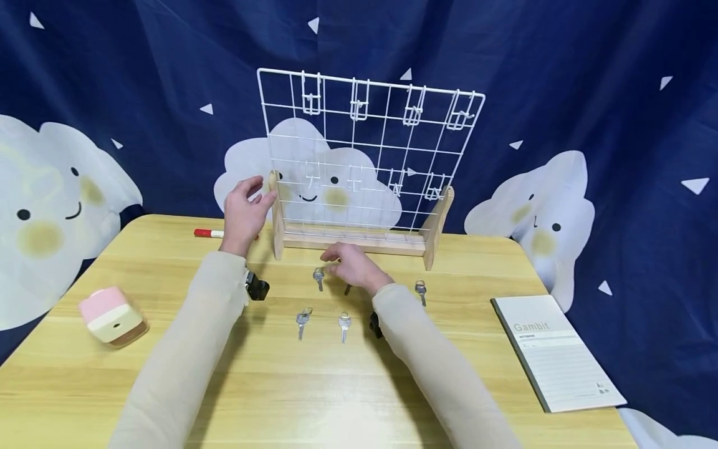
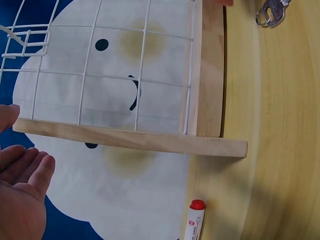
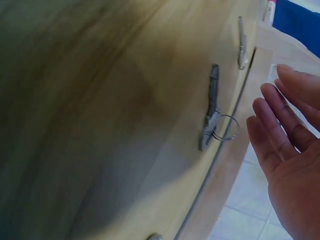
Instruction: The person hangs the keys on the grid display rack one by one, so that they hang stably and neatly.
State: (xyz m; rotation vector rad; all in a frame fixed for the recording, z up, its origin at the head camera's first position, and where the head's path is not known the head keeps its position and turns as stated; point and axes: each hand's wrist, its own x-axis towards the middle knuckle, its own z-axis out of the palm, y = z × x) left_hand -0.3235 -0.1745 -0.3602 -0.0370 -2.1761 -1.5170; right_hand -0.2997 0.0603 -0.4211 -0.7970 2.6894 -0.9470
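Observation:
A white wire grid rack (image 1: 387,148) with several hooks hung on it stands upright in a wooden base (image 1: 353,243). Beside the rack's left wooden post (image 1: 277,215), my left hand (image 1: 245,209) is raised with bent, relaxed fingers and nothing in them. In the left wrist view its fingers lie close to that post. My right hand (image 1: 354,267) hovers in front of the base, fingers loosely extended and holding nothing. Partly hidden under it lies a key with a ring (image 3: 210,122). Other ringed keys lie about: one (image 1: 319,279) just left, one (image 1: 421,290) right, two (image 1: 303,322) (image 1: 344,326) nearer.
A red-capped marker (image 1: 209,233) lies behind my left wrist. At the table's left is a pink and cream box-shaped object (image 1: 114,316); on the right lies a notebook (image 1: 561,352). A dark blue curtain (image 1: 168,56) with cloud prints hangs behind the table.

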